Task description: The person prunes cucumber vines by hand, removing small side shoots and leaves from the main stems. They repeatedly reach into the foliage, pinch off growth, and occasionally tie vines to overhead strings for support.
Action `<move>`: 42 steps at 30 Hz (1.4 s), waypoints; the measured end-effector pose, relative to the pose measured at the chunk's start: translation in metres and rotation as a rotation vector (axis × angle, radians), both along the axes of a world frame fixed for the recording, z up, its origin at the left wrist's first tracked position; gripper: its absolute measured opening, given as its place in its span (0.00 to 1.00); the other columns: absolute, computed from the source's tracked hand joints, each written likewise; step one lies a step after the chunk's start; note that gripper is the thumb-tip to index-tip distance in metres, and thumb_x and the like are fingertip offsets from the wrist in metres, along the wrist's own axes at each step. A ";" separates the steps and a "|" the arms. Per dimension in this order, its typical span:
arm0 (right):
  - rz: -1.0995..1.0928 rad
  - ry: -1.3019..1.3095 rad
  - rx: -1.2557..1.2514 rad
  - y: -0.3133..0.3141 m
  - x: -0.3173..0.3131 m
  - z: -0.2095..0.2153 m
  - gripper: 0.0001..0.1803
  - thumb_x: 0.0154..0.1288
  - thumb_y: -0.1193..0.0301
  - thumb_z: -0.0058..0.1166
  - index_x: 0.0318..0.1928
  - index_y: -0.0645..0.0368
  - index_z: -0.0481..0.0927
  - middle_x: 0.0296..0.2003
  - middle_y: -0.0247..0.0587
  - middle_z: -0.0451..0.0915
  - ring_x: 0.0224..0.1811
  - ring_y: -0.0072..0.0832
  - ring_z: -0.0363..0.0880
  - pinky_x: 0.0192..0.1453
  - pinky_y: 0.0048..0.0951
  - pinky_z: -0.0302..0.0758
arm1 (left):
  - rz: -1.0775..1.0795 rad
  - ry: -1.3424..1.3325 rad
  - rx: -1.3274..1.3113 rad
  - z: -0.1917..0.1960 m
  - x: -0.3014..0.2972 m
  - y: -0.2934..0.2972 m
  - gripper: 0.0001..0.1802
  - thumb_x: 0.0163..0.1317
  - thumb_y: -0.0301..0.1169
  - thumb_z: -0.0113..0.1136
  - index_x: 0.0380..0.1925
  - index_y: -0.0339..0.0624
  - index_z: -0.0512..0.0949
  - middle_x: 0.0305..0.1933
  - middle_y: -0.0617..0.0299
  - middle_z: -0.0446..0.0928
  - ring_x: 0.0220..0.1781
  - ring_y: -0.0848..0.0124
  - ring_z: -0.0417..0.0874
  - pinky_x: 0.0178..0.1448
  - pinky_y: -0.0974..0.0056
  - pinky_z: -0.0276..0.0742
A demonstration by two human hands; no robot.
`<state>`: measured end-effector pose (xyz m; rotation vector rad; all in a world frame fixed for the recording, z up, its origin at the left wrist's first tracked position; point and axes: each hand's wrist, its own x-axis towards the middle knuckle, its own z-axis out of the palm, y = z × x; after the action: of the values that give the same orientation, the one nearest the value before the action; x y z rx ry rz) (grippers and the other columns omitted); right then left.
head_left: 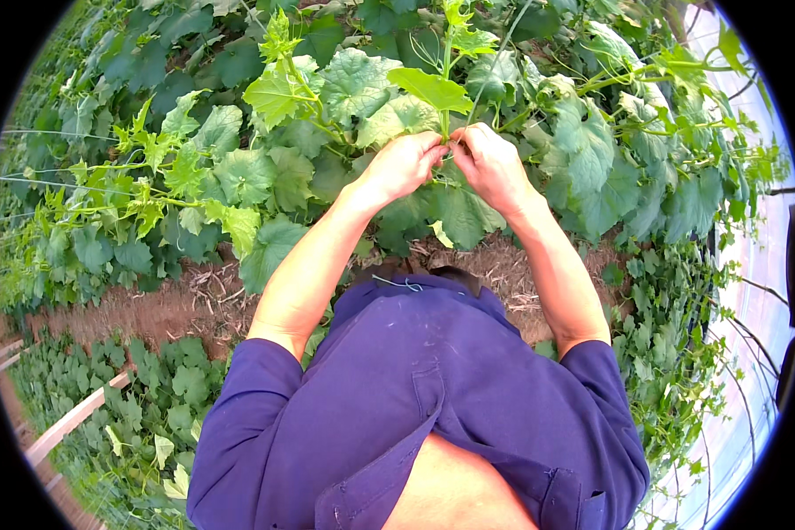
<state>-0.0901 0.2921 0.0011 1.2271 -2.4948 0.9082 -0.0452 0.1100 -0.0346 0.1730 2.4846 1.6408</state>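
Here, both hands work at one spot on a vine stem (447,106), raised in front of the chest. The left hand (404,163) and the right hand (488,163) meet fingertip to fingertip, fingers pinched together around the stem just below a young pale-green leaf (431,87). Both are closed on the stem. Whether a tie, a clip or a tendril sits between the fingertips cannot be told; it is too small and covered by the fingers.

A thin support string (496,60) runs up and to the right from the pinch point, close beside the stem. The stem above the hands stands upright, its tip near the top edge of the view.

Judgement on progress: the work at this node looks mid-step. The fingers are clamped, nothing released, so the fastening or pinching seems unfinished. The shoot above the hands appears free of any visible tie.

Surroundings: a dense wall of broad lobed leaves (238,172) fills the background. A strip of bare soil with straw (194,305) runs beneath. Low plants (141,389) cover the ground lower left. The person wears a dark blue shirt (415,389), sleeves rolled above the elbows.
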 end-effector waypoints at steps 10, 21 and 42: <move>-0.216 -0.894 -0.590 0.015 0.011 -0.010 0.11 0.67 0.72 0.59 0.45 0.67 0.81 0.33 0.32 0.83 0.31 0.16 0.78 0.34 0.21 0.74 | -0.011 0.205 -0.128 -0.008 0.013 0.006 0.10 0.70 0.33 0.53 0.38 0.37 0.77 0.30 0.56 0.81 0.26 0.67 0.81 0.34 0.62 0.77; 0.052 -0.881 -0.445 0.036 -0.022 0.010 0.13 0.70 0.71 0.56 0.52 0.63 0.81 0.41 0.32 0.83 0.44 0.16 0.77 0.49 0.21 0.74 | 0.114 0.430 -0.310 0.000 0.029 0.054 0.11 0.67 0.31 0.57 0.28 0.37 0.72 0.24 0.48 0.76 0.28 0.46 0.79 0.33 0.50 0.72; 0.075 -0.662 -0.210 0.016 -0.006 0.035 0.11 0.69 0.72 0.56 0.46 0.65 0.82 0.32 0.32 0.83 0.33 0.15 0.72 0.38 0.22 0.72 | 0.077 1.004 -0.643 0.080 0.008 0.000 0.13 0.51 0.23 0.68 0.38 0.43 0.80 0.35 0.62 0.80 0.36 0.63 0.79 0.42 0.60 0.73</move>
<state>-0.0958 0.3077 0.0358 1.0792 -2.7168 1.7878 -0.0373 0.1098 0.0453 1.0217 3.6027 0.7169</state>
